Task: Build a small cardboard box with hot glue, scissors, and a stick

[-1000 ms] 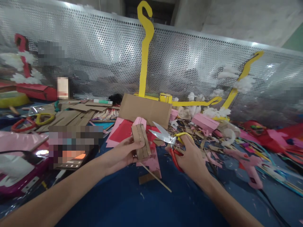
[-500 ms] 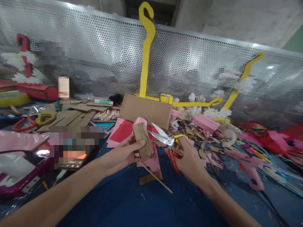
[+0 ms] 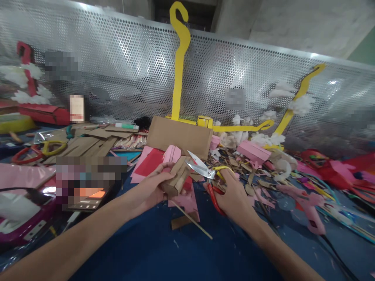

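Observation:
My left hand [image 3: 152, 181] is closed around a small folded cardboard box [image 3: 176, 177], thumb along its near side. In my right hand [image 3: 231, 193] are scissors [image 3: 215, 175] with one yellow and one red handle loop. Their blades stand apart and point left, with the tips close to the box; whether they touch it I cannot tell. Beneath the box lie pink paper [image 3: 187, 201] and red paper [image 3: 149, 162]. A thin wooden stick [image 3: 195, 222] slants toward me across a cardboard scrap [image 3: 180, 222].
A cardboard panel [image 3: 178, 134] leans behind my hands, near a tall yellow hook shape [image 3: 179, 66]. To the right are cardboard scraps [image 3: 234, 162] and a pink glue gun [image 3: 306, 205]. Another pair of scissors [image 3: 27, 155] and cardboard strips [image 3: 84, 146] lie left.
My left hand has turned the cardboard box, so it now tilts toward the right and shows its end. The right hand and the open scissors have hardly moved.

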Motion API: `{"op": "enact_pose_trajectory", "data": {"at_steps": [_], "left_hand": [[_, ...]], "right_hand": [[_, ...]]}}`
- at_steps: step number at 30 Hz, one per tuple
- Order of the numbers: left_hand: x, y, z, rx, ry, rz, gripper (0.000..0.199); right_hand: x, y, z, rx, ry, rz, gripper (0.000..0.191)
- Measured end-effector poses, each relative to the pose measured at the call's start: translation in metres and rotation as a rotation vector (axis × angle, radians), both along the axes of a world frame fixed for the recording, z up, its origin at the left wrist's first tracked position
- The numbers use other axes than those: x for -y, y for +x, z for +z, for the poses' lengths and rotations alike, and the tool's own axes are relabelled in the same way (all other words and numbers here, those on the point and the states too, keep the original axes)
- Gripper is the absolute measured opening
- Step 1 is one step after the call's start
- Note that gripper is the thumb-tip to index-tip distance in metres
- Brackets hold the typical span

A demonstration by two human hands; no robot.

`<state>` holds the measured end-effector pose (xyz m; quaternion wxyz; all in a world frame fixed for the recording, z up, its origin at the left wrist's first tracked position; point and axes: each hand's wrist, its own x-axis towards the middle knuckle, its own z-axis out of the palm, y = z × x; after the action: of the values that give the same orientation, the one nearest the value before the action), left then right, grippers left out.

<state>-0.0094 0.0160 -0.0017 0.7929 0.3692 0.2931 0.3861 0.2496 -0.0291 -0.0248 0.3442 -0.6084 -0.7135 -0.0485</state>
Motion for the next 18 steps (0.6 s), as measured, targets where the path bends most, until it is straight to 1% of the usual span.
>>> {"op": "enact_pose_trajectory", "data": {"at_steps": [3, 7, 12, 15, 18], "left_hand": [[-0.0005, -0.0007, 0.0068, 0.005, -0.056, 0.067, 0.04], [-0.003, -0.0053, 0.007, 0.065, -0.11, 0.063, 0.03], [-0.0061, -0.0078, 0.0019, 0.08, -0.124, 0.068, 0.034], [-0.0055, -0.0067, 0.0032, 0.065, -0.133, 0.08, 0.038], [-0.0039, -0.005, 0.0068, 0.054, -0.132, 0.081, 0.036]], "right_hand": [[-0.002, 0.0019, -0.0019, 0.006, -0.016, -0.033, 0.029], [-0.0032, 0.0031, -0.0021, -0.003, -0.037, -0.077, 0.027], [-0.0018, 0.0022, 0.0012, -0.012, -0.002, -0.068, 0.027], [-0.0013, 0.0012, 0.0019, -0.029, 0.019, -0.056, 0.027], [-0.0013, 0.0008, 0.0017, -0.041, 0.03, -0.056, 0.028]]}}
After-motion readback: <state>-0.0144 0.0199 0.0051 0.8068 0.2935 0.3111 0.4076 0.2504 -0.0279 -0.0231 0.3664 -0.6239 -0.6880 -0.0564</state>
